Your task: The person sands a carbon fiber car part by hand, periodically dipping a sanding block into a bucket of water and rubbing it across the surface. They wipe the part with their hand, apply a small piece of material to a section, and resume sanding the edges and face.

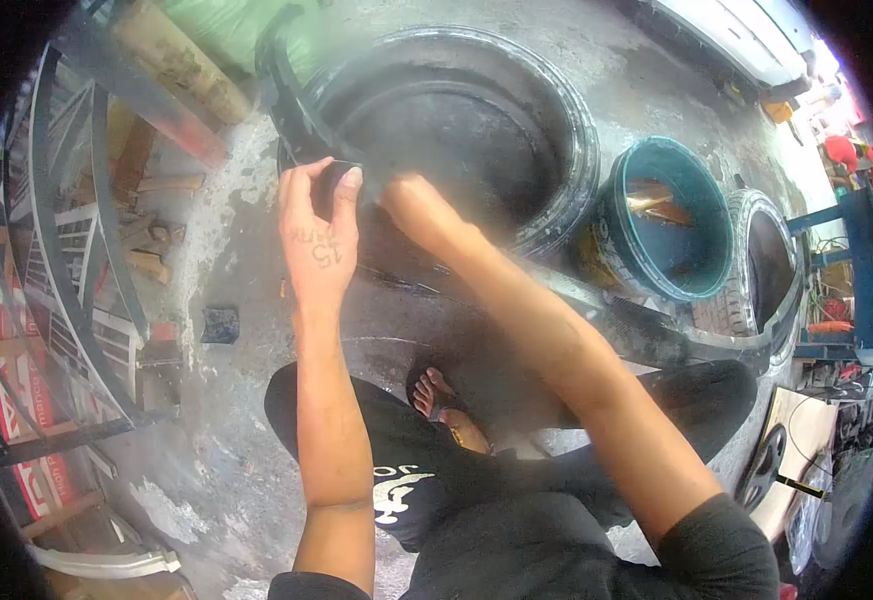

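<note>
My left hand (321, 220), with writing on its back, is closed round a small dark piece (332, 187) between thumb and fingers. Just right of it, my right hand (411, 200) is bent at the wrist, its fingers hidden behind the hand and blurred. Both hands are over the near left side of a large black round basin (581, 150), which looks wet inside. A long curved black part (281, 85) leans at the basin's left edge, and another long dark strip (646, 330) lies in front of my knees.
A teal bucket (619, 220) with murky water and something floating stands right of the basin, beside a tire (741, 290). Metal frames (66, 230) and cardboard are at the left. A blue stand (864, 270) is at the far right. A small dark square (220, 325) lies on the floor.
</note>
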Available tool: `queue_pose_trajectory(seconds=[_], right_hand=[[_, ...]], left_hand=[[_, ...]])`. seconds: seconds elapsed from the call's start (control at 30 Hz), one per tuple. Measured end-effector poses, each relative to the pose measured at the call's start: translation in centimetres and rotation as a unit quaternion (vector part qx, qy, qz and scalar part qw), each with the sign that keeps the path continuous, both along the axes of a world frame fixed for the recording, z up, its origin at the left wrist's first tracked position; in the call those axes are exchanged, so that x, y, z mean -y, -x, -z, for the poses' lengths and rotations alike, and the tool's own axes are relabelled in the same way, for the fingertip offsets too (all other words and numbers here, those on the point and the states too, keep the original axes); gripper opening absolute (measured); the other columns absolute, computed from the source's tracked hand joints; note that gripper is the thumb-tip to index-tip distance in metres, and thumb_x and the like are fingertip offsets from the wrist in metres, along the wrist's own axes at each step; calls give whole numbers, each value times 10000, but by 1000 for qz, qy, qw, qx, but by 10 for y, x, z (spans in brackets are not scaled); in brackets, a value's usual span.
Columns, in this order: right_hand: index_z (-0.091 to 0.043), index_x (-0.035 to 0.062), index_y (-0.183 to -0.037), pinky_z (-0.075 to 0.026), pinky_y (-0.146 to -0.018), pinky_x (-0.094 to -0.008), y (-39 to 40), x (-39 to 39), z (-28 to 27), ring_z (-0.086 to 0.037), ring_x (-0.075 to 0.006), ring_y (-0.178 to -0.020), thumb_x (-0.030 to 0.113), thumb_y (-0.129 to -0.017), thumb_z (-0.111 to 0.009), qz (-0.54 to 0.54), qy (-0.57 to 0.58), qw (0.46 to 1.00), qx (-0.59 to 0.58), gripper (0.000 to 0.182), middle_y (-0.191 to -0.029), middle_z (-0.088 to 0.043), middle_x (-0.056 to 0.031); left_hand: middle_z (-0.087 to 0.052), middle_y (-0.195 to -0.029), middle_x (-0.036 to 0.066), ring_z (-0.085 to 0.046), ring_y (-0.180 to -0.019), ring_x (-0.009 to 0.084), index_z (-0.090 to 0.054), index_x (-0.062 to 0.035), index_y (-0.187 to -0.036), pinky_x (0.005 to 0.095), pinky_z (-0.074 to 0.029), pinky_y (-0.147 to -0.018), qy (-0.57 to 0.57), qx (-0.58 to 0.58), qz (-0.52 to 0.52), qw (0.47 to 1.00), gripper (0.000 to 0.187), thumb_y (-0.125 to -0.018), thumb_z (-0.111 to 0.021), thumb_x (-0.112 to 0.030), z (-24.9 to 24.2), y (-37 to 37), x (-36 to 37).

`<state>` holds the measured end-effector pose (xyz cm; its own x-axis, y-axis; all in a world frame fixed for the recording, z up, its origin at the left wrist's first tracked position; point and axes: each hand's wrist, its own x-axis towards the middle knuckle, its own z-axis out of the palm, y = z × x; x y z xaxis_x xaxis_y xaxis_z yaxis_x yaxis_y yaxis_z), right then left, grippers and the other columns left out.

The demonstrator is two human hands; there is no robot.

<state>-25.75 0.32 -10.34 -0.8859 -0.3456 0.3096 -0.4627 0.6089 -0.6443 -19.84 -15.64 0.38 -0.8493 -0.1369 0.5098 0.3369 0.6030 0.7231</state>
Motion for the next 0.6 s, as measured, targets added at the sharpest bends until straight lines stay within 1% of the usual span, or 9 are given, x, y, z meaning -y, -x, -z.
queue_pose_trajectory(seconds=[0.03, 0.1, 0.17, 0.3, 0.37, 0.4, 0.5, 0.57, 0.6], right_hand=[[-724, -44, -841, -546, -852, -535, 10, 10, 1, -685, -480, -920, 0, -847, -654, 3, 1, 1000, 1, 83, -906, -705, -278], [-720, -53, -825, -552, -837, -546, 23, 19, 5, -700, -486, -918, 2, -854, -650, 14, 16, 999, -35, 94, -883, -704, -286], [-710, -62, -832, -556, -818, -553, 3, 5, -4, -704, -494, -910, 35, -877, -666, 22, 30, 999, -4, 116, -884, -702, -290], [-696, -41, -922, -535, -931, -492, -71, -78, -6, -697, -432, -1026, 81, -936, -670, -13, -53, 998, -14, 125, -1001, -715, -248], [-707, -30, -986, -512, -985, -466, -121, -130, -19, -686, -405, -1068, 68, -949, -665, 9, -45, 999, 12, 113, -1076, -720, -217], [-707, -30, -986, -512, -985, -466, -143, -154, -20, -686, -405, -1068, 68, -949, -665, 28, -58, 998, 19, 113, -1076, -720, -217], [-732, -31, -1015, -526, -970, -471, -200, -223, -19, -692, -414, -1051, 64, -954, -670, 61, -133, 989, -33, 129, -1093, -736, -212], [-750, -30, -1037, -536, -962, -475, -223, -250, -21, -695, -420, -1052, 63, -955, -676, 136, -138, 978, 70, 144, -1109, -744, -215], [-750, -31, -1021, -540, -957, -478, -226, -254, -15, -696, -422, -1050, 60, -955, -676, 158, -188, 966, 84, 135, -1103, -746, -216]], left_hand=[[-667, -1124, 107, -651, -1064, 237, -698, -21, -1201, 371, -494, -990, 1, 1, 3, 1000, 354, -1025, -748, -324, -2, 0, 0], [-665, -1143, 160, -640, -1135, 344, -674, 5, -1203, 431, -482, -1023, -41, 11, 5, 999, 357, -1016, -743, -292, -2, 1, 4], [-666, -1156, 157, -642, -1139, 329, -678, 5, -1209, 421, -478, -1034, -54, 21, -8, 998, 377, -1019, -744, -313, 1, 3, 11], [-681, -1166, 161, -647, -1154, 316, -686, -6, -1221, 409, -476, -1056, -43, 29, -11, 999, 378, -1026, -741, -324, 4, 1, 15], [-694, -1214, 147, -647, -1185, 288, -697, -12, -1233, 398, -474, -1074, -61, 43, -1, 997, 365, -1033, -737, -314, 10, 0, 15], [-695, -1226, 151, -643, -1195, 279, -701, -17, -1239, 390, -467, -1080, -39, 55, -13, 998, 362, -1031, -740, -310, 7, -1, 15], [-672, -1289, 130, -626, -1235, 276, -691, -26, -1272, 399, -455, -1105, -54, 82, -3, 995, 411, -1041, -727, -365, 13, -1, 19], [-666, -1300, 124, -617, -1242, 280, -688, -42, -1290, 403, -457, -1102, -53, 97, -23, 994, 436, -1038, -729, -395, 6, -6, 11], [-667, -1294, 119, -619, -1227, 279, -692, -57, -1294, 411, -461, -1093, -51, 93, -16, 994, 442, -1036, -727, -415, 9, -4, 11]])
